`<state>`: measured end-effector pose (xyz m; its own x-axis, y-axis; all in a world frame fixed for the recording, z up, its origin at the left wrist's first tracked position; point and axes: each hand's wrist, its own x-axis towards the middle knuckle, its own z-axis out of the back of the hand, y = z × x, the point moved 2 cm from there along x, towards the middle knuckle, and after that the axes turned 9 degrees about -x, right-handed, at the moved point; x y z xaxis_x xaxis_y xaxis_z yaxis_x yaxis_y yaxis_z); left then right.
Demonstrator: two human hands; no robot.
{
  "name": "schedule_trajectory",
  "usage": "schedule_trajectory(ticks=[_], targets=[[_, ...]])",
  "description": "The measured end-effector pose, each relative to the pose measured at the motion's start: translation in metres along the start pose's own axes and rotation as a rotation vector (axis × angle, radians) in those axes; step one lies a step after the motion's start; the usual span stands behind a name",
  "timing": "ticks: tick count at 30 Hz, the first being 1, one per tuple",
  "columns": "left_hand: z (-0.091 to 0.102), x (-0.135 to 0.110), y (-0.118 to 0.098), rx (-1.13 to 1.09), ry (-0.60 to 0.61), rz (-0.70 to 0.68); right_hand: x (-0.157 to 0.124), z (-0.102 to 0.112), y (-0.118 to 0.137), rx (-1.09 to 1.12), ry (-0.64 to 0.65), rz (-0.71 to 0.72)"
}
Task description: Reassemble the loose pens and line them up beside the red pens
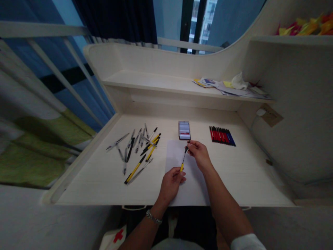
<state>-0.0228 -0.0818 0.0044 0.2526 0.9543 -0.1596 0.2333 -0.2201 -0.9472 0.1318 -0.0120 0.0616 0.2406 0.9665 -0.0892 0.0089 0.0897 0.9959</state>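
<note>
My left hand (172,181) pinches the yellow lower end of a yellow-and-black pen (183,160). My right hand (199,152) grips the pen's black upper end with closed fingers. The pen is held slanted above a white sheet of paper (173,152) that lies on the white desk (109,187). A phone (184,130) lies just beyond the sheet, close to my right hand.
A loose pile of yellow, black and grey pens (139,147) lies to the left. A neat row of red and blue pens (222,135) sits at the right. Papers and a crumpled tissue (234,85) rest on the shelf behind. A side wall stands at the right.
</note>
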Motion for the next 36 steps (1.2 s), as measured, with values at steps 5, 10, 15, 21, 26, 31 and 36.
schedule_trajectory(ticks=[5, 10, 15, 21, 26, 31, 36], targets=[[0.0, 0.0, 0.002, 0.013, 0.014, -0.001, 0.0, 0.004, 0.001, -0.035, -0.003, 0.032], [-0.001, 0.001, 0.004, 0.006, 0.016, 0.001, 0.001, 0.006, -0.001, -0.058, -0.005, 0.037], [-0.002, 0.0, 0.001, 0.0, 0.021, 0.012, 0.001, 0.007, -0.003, -0.059, -0.004, 0.043], [-0.003, 0.0, 0.0, 0.004, 0.02, 0.024, 0.0, 0.008, -0.004, -0.049, 0.007, 0.041], [-0.003, 0.002, -0.001, 0.021, 0.031, -0.004, -0.008, 0.005, -0.009, -0.06, 0.06, 0.02], [-0.004, 0.004, -0.006, 0.001, 0.039, 0.002, -0.019, 0.0, -0.015, -0.061, 0.123, 0.003], [-0.008, 0.003, -0.011, -0.135, 0.058, 0.116, -0.024, 0.001, -0.017, -0.036, 0.148, -0.02]])
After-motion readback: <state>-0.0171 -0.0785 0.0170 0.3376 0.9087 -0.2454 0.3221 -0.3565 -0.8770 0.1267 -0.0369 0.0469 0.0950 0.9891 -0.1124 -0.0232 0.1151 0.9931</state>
